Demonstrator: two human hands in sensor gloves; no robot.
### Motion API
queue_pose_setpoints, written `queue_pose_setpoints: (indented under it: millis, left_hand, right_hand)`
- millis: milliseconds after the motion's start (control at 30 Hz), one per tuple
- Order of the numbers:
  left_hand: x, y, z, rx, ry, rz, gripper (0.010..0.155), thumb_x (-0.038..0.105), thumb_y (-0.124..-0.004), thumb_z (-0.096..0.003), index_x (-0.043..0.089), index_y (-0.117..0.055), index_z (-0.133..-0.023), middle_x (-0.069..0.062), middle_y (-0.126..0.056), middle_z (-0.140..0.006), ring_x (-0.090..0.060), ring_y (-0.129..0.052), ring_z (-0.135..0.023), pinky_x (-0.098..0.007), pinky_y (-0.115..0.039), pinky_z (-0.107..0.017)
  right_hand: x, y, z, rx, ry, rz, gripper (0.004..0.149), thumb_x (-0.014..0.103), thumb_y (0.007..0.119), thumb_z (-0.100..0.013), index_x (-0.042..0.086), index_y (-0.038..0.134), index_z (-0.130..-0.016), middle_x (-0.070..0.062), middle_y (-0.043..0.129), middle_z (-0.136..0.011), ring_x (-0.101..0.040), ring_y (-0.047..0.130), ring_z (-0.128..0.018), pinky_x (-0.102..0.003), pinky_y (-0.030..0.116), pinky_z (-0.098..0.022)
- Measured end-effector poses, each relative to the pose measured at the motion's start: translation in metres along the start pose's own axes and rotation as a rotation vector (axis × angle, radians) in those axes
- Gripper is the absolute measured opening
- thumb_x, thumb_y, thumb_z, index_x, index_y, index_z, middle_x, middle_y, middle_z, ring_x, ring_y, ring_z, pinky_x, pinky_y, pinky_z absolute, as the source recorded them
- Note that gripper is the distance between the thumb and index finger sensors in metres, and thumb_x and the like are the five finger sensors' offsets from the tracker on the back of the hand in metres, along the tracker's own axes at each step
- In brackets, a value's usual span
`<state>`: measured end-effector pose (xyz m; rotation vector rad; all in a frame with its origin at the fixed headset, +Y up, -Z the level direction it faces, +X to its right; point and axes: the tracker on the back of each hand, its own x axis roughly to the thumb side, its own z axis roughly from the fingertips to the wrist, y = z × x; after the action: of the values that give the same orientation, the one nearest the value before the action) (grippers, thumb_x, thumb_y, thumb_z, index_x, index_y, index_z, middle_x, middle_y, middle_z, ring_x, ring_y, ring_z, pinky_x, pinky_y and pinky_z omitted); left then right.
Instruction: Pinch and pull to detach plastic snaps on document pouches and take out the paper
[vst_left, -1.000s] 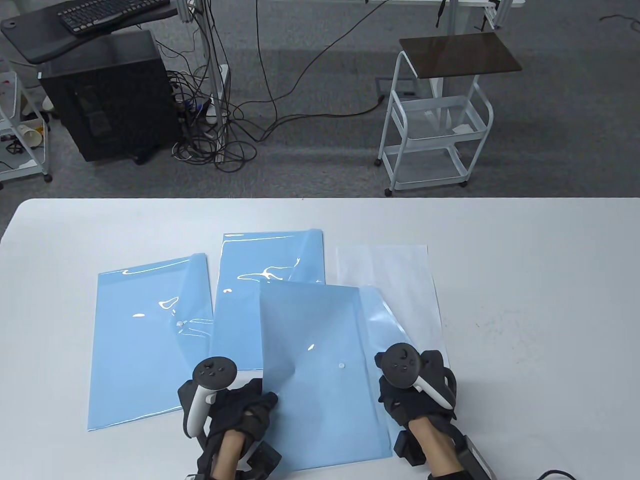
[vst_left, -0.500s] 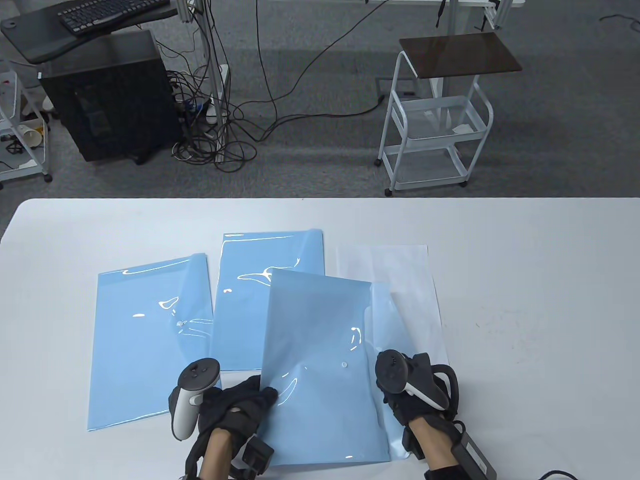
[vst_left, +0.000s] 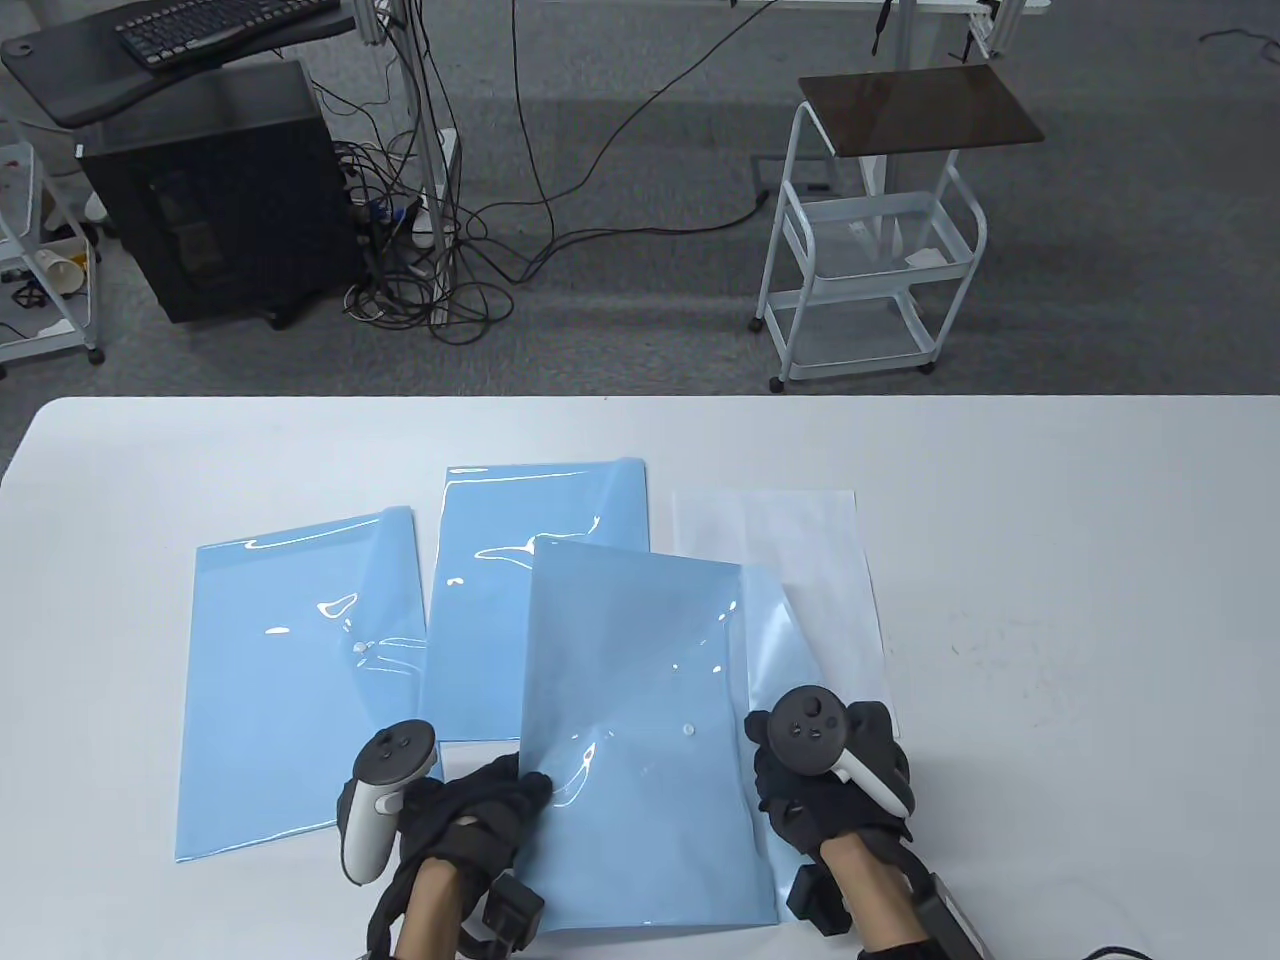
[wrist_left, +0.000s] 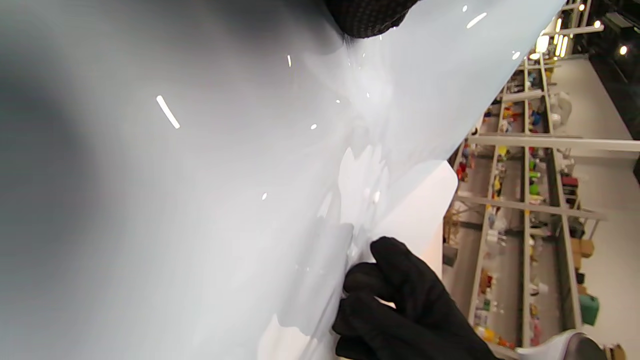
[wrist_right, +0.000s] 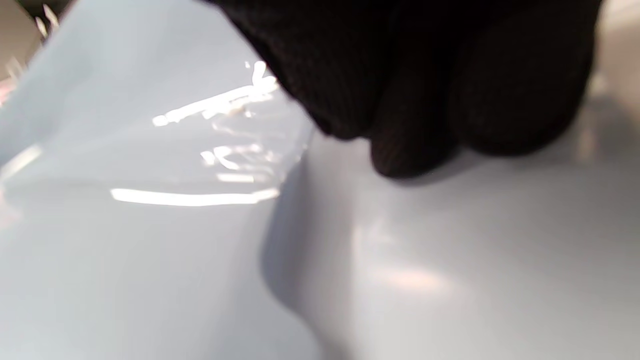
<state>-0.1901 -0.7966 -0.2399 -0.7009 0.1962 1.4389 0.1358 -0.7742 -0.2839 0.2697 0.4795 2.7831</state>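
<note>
While the nearest blue pouch (vst_left: 640, 720) lies at lower centre of the frame, its white snap (vst_left: 687, 730) facing up, the left hand (vst_left: 480, 810) pinches its left edge with curled fingers (vst_left: 530, 785). At its right edge the right hand (vst_left: 830, 780) grips the flap. Two more blue pouches (vst_left: 300, 680) and a white sheet (vst_left: 790, 570) lie behind on the worktop (vst_left: 1050, 600).

right hand (vst_left: 830, 790) fingertips hidden under tracker; right wrist view blurred | paper (vst_left: 800, 580) partly covered by pouch (vst_left: 640, 720)
</note>
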Motion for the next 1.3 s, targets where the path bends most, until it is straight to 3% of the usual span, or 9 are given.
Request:
queue_pose_setpoints:
  millis: [67,133,300,433,567,833,1100,1233,1300]
  left_hand:
    - [0.0,-0.002,-0.001,-0.013,-0.004,0.018,0.047,0.025,-0.062,-0.0568,0.004,-0.062,-0.099,-0.006,-0.09,-0.082,-0.028,-0.103,-0.057,-0.041,-0.09,-0.042]
    - [0.0,-0.002,-0.001,-0.004,-0.006,0.022,0.047,0.026,-0.061,-0.0568,0.004,-0.062,-0.099,-0.005,-0.09,-0.081,-0.027,-0.103,-0.056,-0.041,-0.09,-0.042]
    - [-0.006,0.007,0.001,0.008,0.013,0.032,0.048,0.026,-0.061,-0.0573,0.003,-0.062,-0.099,-0.006,-0.09,-0.081,-0.029,-0.102,-0.057,-0.042,-0.09,-0.043]
    - [-0.007,0.012,0.002,0.043,0.021,0.009,0.048,0.026,-0.063,-0.0579,0.005,-0.059,-0.101,-0.009,-0.087,-0.086,-0.032,-0.1,-0.063,-0.044,-0.088,-0.046]
    - [-0.007,0.012,0.001,0.049,0.016,0.007,0.048,0.025,-0.064,-0.0578,0.008,-0.058,-0.103,-0.009,-0.086,-0.089,-0.033,-0.099,-0.067,-0.044,-0.087,-0.048]
    - [-0.007,0.008,0.001,0.058,0.017,-0.028,0.049,0.024,-0.064,-0.058,0.011,-0.056,-0.104,-0.009,-0.084,-0.092,-0.034,-0.097,-0.071,-0.046,-0.086,-0.051]
    - [-0.004,0.009,0.003,0.069,-0.007,-0.064,0.048,0.024,-0.067,-0.0571,0.017,-0.059,-0.104,-0.008,-0.083,-0.095,-0.036,-0.094,-0.076,-0.048,-0.084,-0.054]
    - [-0.004,0.01,0.002,0.061,-0.025,-0.058,0.047,0.023,-0.067,-0.0568,0.02,-0.06,-0.103,-0.007,-0.082,-0.097,-0.038,-0.093,-0.08,-0.05,-0.083,-0.056]
    - [-0.004,0.012,0.002,0.044,-0.039,-0.044,0.047,0.023,-0.067,-0.0567,0.02,-0.061,-0.103,-0.007,-0.083,-0.097,-0.038,-0.092,-0.08,-0.05,-0.082,-0.056]
  right_hand:
    - [0.004,0.004,-0.001,-0.008,0.016,0.164,0.077,0.027,0.096,-0.043,0.005,0.06,-0.107,-0.015,0.085,-0.091,-0.03,0.098,-0.049,-0.046,0.092,-0.031]
    - [0.005,0.004,-0.001,-0.007,0.009,0.148,0.077,0.031,0.095,-0.043,0.006,0.059,-0.107,-0.014,0.085,-0.09,-0.03,0.097,-0.049,-0.046,0.091,-0.031]
    - [-0.009,0.003,0.0,0.032,-0.011,-0.083,0.07,0.036,0.087,-0.046,0.009,0.064,-0.105,-0.012,0.087,-0.086,-0.03,0.097,-0.049,-0.047,0.09,-0.031]
    - [-0.022,0.0,0.001,0.049,-0.047,-0.367,0.064,0.033,0.083,-0.05,0.007,0.063,-0.106,-0.018,0.09,-0.09,-0.034,0.1,-0.052,-0.05,0.09,-0.034]
    - [-0.031,0.002,0.001,0.138,-0.112,-0.678,0.06,0.025,0.075,-0.055,0.002,0.057,-0.108,-0.027,0.084,-0.097,-0.041,0.099,-0.063,-0.055,0.087,-0.04]
    - [-0.031,0.005,0.002,0.191,-0.194,-1.067,0.057,0.021,0.066,-0.058,-0.001,0.053,-0.109,-0.031,0.083,-0.097,-0.044,0.099,-0.064,-0.054,0.089,-0.04]
    - [-0.031,0.008,0.003,0.18,-0.18,-1.163,0.059,0.026,0.068,-0.059,-0.001,0.052,-0.109,-0.03,0.084,-0.096,-0.042,0.1,-0.063,-0.051,0.091,-0.039]
    - [-0.03,0.004,0.004,0.153,-0.168,-1.124,0.065,0.021,0.077,-0.057,-0.005,0.049,-0.108,-0.03,0.082,-0.097,-0.043,0.1,-0.065,-0.052,0.091,-0.039]
    - [-0.032,0.002,0.004,0.125,-0.158,-1.101,0.072,0.025,0.083,-0.054,-0.006,0.049,-0.108,-0.029,0.083,-0.097,-0.042,0.1,-0.064,-0.052,0.092,-0.038]
